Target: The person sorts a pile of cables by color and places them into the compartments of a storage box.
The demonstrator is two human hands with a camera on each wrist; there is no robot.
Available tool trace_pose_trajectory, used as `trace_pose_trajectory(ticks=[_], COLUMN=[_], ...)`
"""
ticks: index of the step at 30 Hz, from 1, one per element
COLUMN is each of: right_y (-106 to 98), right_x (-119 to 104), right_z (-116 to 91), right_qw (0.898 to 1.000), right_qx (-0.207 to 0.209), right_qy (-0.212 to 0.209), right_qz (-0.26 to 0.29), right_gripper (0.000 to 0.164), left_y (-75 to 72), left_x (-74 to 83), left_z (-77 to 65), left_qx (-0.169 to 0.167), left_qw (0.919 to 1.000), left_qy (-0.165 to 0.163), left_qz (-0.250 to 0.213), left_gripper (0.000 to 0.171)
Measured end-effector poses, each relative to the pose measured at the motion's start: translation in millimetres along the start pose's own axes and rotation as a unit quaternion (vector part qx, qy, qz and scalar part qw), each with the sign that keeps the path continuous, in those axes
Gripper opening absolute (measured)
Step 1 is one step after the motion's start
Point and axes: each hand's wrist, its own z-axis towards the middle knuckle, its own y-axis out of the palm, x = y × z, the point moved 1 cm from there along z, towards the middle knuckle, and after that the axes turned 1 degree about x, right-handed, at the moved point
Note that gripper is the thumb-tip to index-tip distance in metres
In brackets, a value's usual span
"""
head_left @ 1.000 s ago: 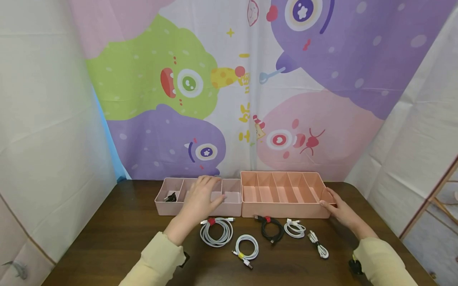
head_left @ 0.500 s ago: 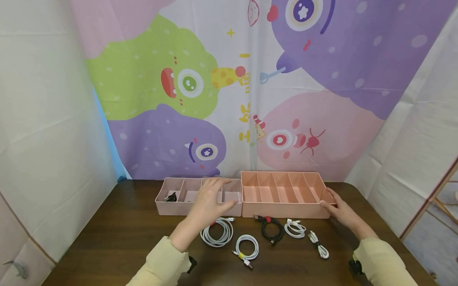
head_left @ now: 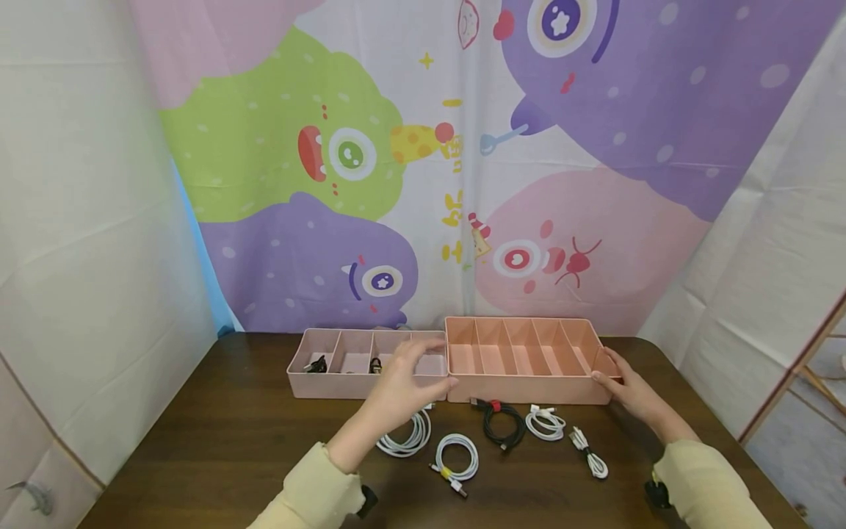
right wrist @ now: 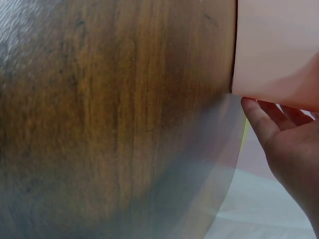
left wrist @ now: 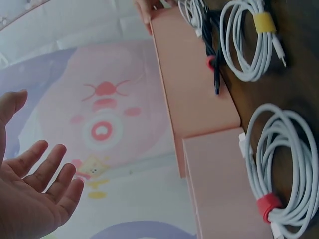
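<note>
Hovering left hand [head_left: 402, 383] beside the pale pink organizer [head_left: 327, 386], thumb and fingers apart, nothing held.
Right hand [head_left: 629, 389] grips the orange organizer [head_left: 529, 389] by its near right corner; pushing left could skew both. Low left sweep might snag the gray cable [head_left: 423, 432]; black cable [head_left: 487, 425] and white cables [head_left: 543, 425] obstruct the near side.

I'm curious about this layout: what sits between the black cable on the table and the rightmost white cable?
A small white coil lies between the black cable and the rightmost white cable, as the head view shows.
</note>
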Motion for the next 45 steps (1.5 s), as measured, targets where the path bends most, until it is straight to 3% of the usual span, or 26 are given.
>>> trace_pose_trajectory(ticks=[13,20,32,37,45], right_y=[-0.4,-0.4,0.5,0.7,0.5], right_x=[1.2,3.0,2.9,1.9,0.6], right_z=[0.4,0.9,0.7,0.3,-1.0], right_qw=[1.0,1.0,1.0,1.0,1.0], right_qx=[0.003,0.005,0.007,0.003,0.006], right_qy=[-0.002,-0.008,-0.015,-0.01,-0.014], right_qz=[0.005,0.009,0.004,0.005,0.003], right_gripper=[0.082,0.082,0.08,0.08,0.079], left_y=[24.7,34.0,50.8,59.7,71.9], left_x=[-6.4,-10.0,-17.9,-25.2,-32.1], left_z=[-0.6,-2.0,-1.9,-1.3,-0.1], left_qx=[-0.055,-0.085,-0.101,-0.107,-0.13], left_qw=[0.995,0.9916,0.984,0.982,0.9754], left_qy=[-0.028,-0.043,-0.074,-0.069,-0.087], left_qz=[-0.079,-0.088,-0.127,-0.14,-0.155], left_gripper=[0.055,0.054,0.052,0.05,0.057])
